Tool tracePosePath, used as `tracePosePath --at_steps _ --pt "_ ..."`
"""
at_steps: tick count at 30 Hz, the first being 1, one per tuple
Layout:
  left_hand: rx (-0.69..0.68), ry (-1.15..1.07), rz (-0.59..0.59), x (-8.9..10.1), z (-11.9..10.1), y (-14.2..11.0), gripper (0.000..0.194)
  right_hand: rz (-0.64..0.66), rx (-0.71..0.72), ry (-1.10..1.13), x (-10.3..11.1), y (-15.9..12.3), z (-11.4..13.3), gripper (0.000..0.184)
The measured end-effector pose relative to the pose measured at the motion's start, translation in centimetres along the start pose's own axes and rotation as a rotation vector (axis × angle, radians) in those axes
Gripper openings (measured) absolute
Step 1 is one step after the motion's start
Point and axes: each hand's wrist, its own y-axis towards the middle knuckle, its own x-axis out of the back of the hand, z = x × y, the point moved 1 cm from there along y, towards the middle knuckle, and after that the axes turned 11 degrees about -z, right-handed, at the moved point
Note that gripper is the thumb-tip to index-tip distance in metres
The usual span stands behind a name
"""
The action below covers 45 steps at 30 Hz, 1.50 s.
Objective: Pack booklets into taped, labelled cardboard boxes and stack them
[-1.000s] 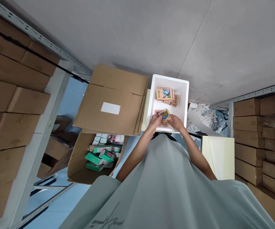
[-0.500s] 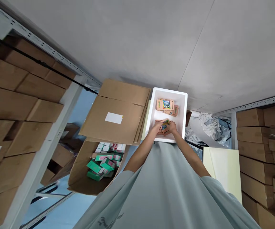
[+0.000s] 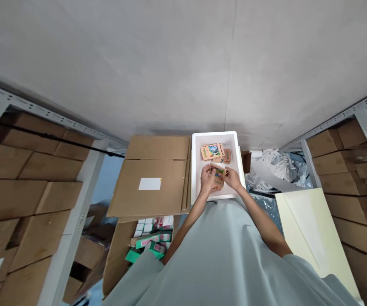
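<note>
A white foam box (image 3: pixel 194 170) stands in front of me, holding several flat brown cardboard packs with coloured pictures. At its far end lies a loose stack of these packs (image 3: pixel 213 151). Over the near end, my left hand (image 3: pixel 207 179) grips the left side of a small cardboard pack (image 3: pixel 219 170). The fingers of my right hand (image 3: pixel 232 178) are closed on the same pack's right edge. Beneath it, more packs (image 3: pixel 217 184) lie in the box, partly covered by my hands.
Flattened cartons (image 3: pixel 150 199) lie left of the foam box. Below them an open carton (image 3: pixel 116 255) holds green and white small boxes (image 3: pixel 148 242). Shelves of brown cartons (image 3: pixel 14 199) flank both sides. Crumpled white paper (image 3: pixel 280 165) and a cream board (image 3: pixel 311 225) lie to the right.
My hands have raised the cardboard pack a little and tilted it above the others. The camera view has turned and shifted, so the whole scene sits differently.
</note>
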Motion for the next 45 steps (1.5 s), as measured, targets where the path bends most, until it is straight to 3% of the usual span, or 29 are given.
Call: tracePosePath --at_steps 3,5,8,11,14,16,20,24,29,33,36,40,45 --pt "-0.21 0.103 -0.091 -0.3 -1.1 -1.6 0.064 -0.183 -0.018 0.46 2.7 -2.2 0.1 0.035" --pt "-0.19 0.113 -0.057 -1.3 -1.6 -3.1 0.07 -0.354 -0.064 0.759 4.8 -4.2 -0.2 0.044" --pt "0.052 0.024 0.137 -4.0 -1.2 -6.1 0.068 -0.639 -0.173 0.904 7.9 -8.5 -1.1 0.048" --pt "0.36 -0.045 0.449 -7.0 0.2 -10.4 0.056 -0.912 -0.294 0.885 10.3 -14.1 -2.6 0.046" --pt "0.679 0.032 0.728 -9.2 2.2 -15.6 0.044 -1.13 -0.446 0.814 11.6 -20.2 -4.4 0.045" --pt "0.791 0.108 0.836 -10.1 3.6 -18.8 0.042 -1.235 -0.558 0.771 11.8 -24.2 -5.7 0.046" --pt "0.729 0.203 0.936 -12.0 5.7 -24.1 0.045 -1.281 -0.697 0.803 11.5 -31.4 -8.2 0.048" --pt "0.567 0.254 1.019 -15.2 6.4 -28.1 0.051 -1.199 -0.648 0.925 12.1 -36.9 -11.4 0.051" --pt "0.354 0.349 1.15 -20.5 8.0 -34.1 0.058 -1.304 -0.534 0.937 16.2 -42.9 -19.1 0.044" --pt "0.296 0.367 1.229 -24.8 11.6 -40.6 0.057 -1.167 -0.47 0.887 19.5 -47.6 -25.4 0.042" --pt "0.288 0.418 1.273 -27.2 14.4 -45.1 0.061 -1.143 -0.468 0.927 20.5 -50.6 -29.0 0.045" --pt "0.216 0.505 1.356 -28.8 17.3 -48.8 0.054 -1.298 -0.528 1.036 20.5 -53.2 -32.2 0.047" --pt "0.297 0.718 1.395 -29.2 20.1 -50.3 0.052 -1.466 -0.617 1.074 20.6 -54.9 -34.4 0.043"
